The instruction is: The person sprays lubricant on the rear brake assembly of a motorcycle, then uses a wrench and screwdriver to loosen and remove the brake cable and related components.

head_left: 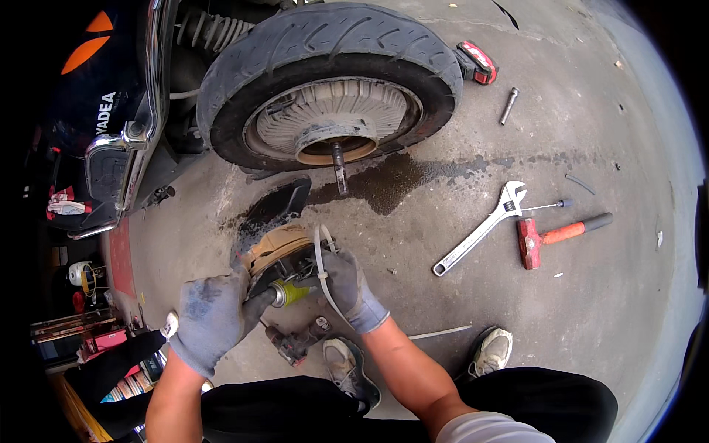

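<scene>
Both my hands wear grey work gloves and hold a drum brake shoe assembly (279, 244) with a tan curved lining, just above the ground in front of the wheel (332, 44). My left hand (216, 319) grips its near left side, fingers partly hidden. Curled at its right side is my right hand (346, 286), with its fingertips out of sight. A white cable tie (318, 247) forms a loop across the right glove and the assembly's edge. Below the assembly, between my hands, shows a yellow-green can (294, 292); whether a hand touches it I cannot tell.
The wheel's axle (339, 168) juts toward me over a dark wet patch (391, 181). At right lie an adjustable wrench (478, 230), a screwdriver (563, 203), a red hammer (529, 244) and a socket (509, 105). A power tool (292, 347) lies near my shoe (342, 367). The scooter (96, 81) stands left.
</scene>
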The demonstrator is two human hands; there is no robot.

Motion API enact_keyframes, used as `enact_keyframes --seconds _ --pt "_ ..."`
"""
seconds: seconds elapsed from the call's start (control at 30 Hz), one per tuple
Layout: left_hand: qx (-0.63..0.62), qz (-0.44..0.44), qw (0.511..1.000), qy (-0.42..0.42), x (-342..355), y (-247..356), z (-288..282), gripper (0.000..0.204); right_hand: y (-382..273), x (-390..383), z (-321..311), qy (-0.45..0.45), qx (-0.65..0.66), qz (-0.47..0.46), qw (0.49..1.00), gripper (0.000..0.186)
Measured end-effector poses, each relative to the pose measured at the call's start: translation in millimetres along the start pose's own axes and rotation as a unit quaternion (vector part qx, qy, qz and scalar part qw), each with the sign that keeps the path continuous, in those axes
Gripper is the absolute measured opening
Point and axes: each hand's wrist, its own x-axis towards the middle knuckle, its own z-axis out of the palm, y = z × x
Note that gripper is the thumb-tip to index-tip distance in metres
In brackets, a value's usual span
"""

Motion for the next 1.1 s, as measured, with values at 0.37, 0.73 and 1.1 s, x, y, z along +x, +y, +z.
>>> enact_keyframes --seconds 0.37,0.73,1.1 --pt "-0.787 -0.171 0.584 -0.106 -47 -3 10 0.061 -81 4 19 -0.204 0.131 -0.127 0.962 0.038" --pt "-0.747 -0.291 0.597 -0.031 -85 21 28 0.066 -47 3 -4 -0.244 -0.190 -0.059 0.949 0.044" --pt "-0.723 -0.348 0.596 0.005 -130 32 37 0.046 -38 -5 30 -0.287 -0.135 0.083 0.945 0.034"
